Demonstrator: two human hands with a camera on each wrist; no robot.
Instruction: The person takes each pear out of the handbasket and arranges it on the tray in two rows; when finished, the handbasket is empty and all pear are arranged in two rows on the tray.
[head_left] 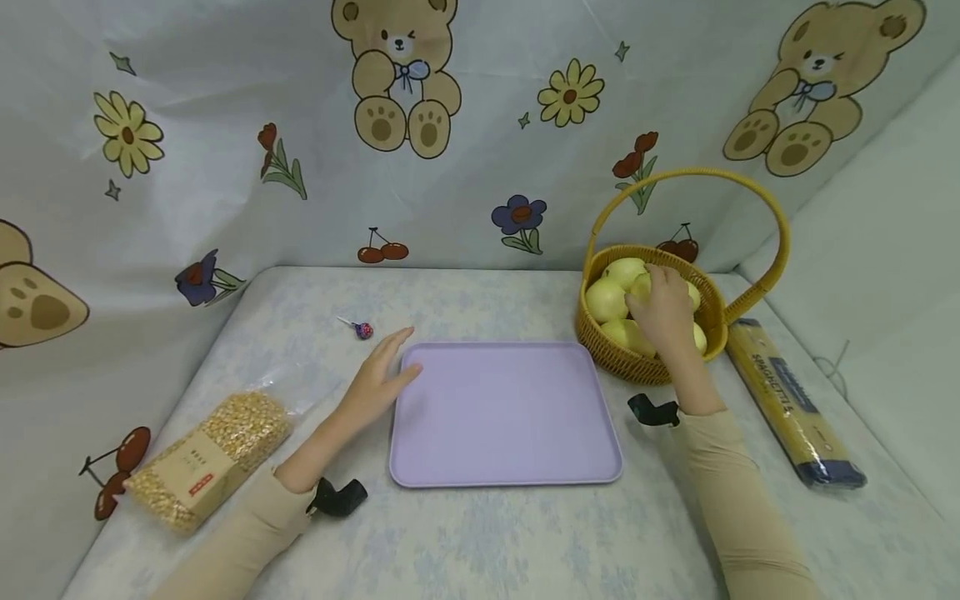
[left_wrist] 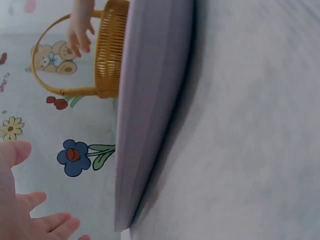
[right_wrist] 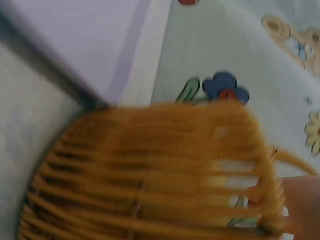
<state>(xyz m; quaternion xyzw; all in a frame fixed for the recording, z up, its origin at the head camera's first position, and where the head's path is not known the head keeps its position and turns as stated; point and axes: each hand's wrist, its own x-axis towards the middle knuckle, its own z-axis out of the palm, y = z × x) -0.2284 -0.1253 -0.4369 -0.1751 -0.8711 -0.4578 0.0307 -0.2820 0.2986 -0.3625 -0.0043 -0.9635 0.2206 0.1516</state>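
In the head view a wicker basket (head_left: 618,357) with a tall arched handle holds several pale yellow-green fruits (head_left: 606,300); their exact kind is unclear. My right hand (head_left: 666,308) is over the basket's opening, fingers loosely bent above the fruits. The left wrist view shows that right hand (left_wrist: 80,27) above the rim with nothing visible in its fingers. In the right wrist view the basket wall hides part of the hand (right_wrist: 299,200). My left hand (head_left: 375,382), fingers spread and holding nothing, hovers by the upper left corner of a lilac tray (head_left: 506,417).
A lollipop (head_left: 363,330) lies behind the left hand. On the left is a clear bag of corn kernels (head_left: 217,458). A pack of spaghetti (head_left: 791,400) lies right of the basket. A printed cloth with bears and flowers hangs behind the table (head_left: 495,542).
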